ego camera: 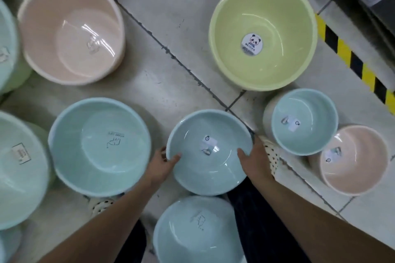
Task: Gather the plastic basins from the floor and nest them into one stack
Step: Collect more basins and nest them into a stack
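On tile floor (181, 28): pastel basins (213, 168), hazard tape (344, 49).

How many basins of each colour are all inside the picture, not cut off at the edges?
Blue-green basins: 3
Pink basins: 2
Yellow-green basin: 1
Total: 6
The pale one, mostly hidden under the small blue-green basin, is not counted.
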A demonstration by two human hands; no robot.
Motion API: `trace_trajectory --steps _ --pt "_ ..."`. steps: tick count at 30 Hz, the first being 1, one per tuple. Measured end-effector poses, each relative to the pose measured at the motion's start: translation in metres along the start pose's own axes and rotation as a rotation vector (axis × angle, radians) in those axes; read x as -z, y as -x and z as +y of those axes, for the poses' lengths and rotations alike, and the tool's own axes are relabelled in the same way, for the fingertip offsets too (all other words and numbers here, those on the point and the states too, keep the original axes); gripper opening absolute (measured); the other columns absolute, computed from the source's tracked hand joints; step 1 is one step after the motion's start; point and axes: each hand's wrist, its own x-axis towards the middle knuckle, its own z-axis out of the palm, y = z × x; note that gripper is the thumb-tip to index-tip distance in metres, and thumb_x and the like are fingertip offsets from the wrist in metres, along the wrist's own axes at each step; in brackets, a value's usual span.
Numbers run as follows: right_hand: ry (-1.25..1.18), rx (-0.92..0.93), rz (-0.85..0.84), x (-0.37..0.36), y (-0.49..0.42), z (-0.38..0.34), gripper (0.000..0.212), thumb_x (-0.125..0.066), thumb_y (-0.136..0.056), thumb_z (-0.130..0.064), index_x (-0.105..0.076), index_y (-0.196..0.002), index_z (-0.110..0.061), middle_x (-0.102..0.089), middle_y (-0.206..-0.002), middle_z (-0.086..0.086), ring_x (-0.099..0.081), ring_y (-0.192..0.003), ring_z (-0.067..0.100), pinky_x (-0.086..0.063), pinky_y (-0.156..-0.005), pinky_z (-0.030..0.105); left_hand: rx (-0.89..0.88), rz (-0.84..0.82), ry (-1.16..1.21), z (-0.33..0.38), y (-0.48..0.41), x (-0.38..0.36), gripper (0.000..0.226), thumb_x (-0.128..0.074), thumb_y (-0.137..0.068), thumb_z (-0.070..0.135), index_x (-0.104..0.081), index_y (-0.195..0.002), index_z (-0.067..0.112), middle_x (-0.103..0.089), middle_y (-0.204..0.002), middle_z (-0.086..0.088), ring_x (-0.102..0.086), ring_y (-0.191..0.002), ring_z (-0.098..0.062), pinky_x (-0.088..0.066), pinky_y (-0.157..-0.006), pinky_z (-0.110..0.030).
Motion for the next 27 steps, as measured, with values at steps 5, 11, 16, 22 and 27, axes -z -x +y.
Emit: trace_trajectory --steps 5,11,16,22,27 --pt "0.032 -0.126 0.01 -0.01 -0.004 0.023 0.05 -0.06 -0.096 -0.022 -0.047 -0.141 -0.005 -0.062 -0.13 0.02 -0.06 -0.115 0.037 -0.045 -0.092 0.038 0.069 0.028 0.078 -0.021 -0.01 -0.016 0.034 -0.07 -0.084 0.017 -0.065 -0.115 0.004 -0.071 -0.111 -0.013 -0.067 -0.089 -0.024 -0.051 -0.073 -0.033" --pt "0.024 -0.143 -0.006 -0.013 -0.02 0.024 0.047 -0.063 -0.094 -0.024 -0.053 -0.135 -0.005 -0.064 -0.128 0.017 -0.06 -0.114 0.036 -0.045 -0.09 0.035 -0.037 0.075 0.09 -0.006 -0.009 -0.02 0.031 -0.054 -0.09 -0.006 -0.063 -0.117 0.006 -0.066 -0.101 -0.007 -0.062 -0.091 -0.021 -0.047 -0.075 -0.029" --pt "-0.01 -0.12 -0.011 -0.012 -0.026 0.006 0.044 -0.062 -0.096 -0.023 -0.054 -0.135 -0.004 -0.064 -0.128 0.02 -0.06 -0.116 0.036 -0.046 -0.095 0.037 -0.037 0.076 0.125 0.006 -0.011 -0.01 0.032 -0.057 -0.079 0.009 -0.065 -0.11 0.011 -0.071 -0.101 -0.012 -0.069 -0.094 -0.03 -0.057 -0.078 -0.041" --pt "-0.025 -0.068 0.016 0.004 -0.051 -0.03 0.041 -0.06 -0.098 -0.021 -0.053 -0.134 -0.002 -0.063 -0.129 0.019 -0.059 -0.117 0.037 -0.043 -0.087 0.035 -0.124 0.094 0.036 0.055 -0.03 -0.005 0.029 -0.052 -0.091 0.001 -0.061 -0.118 0.008 -0.066 -0.103 -0.011 -0.063 -0.093 -0.027 -0.056 -0.084 -0.042" --pt "-0.021 -0.106 -0.067 0.01 -0.045 -0.036 0.035 -0.058 -0.093 -0.015 -0.055 -0.128 -0.01 -0.064 -0.123 0.013 -0.062 -0.111 0.036 -0.052 -0.094 0.043 -0.052 0.052 -0.006 0.062 -0.042 -0.003 0.031 -0.057 -0.093 0.01 -0.058 -0.123 0.004 -0.066 -0.115 -0.016 -0.064 -0.101 -0.032 -0.056 -0.09 -0.049"
